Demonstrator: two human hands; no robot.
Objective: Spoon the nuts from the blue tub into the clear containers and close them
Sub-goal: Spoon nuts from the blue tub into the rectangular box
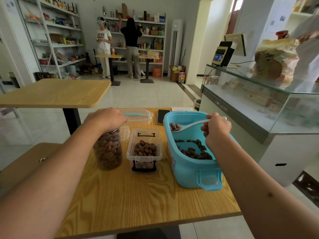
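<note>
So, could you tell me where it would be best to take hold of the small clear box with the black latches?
Probably by its two long side walls, from above. The small clear box stands upright and open, about half full of nuts, with free gaps beside it toward the tall jar and blue tub.

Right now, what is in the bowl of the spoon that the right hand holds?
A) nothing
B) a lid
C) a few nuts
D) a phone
C: the spoon, held by the right hand above the blue tub, carries a few brown nuts in its bowl.
</note>
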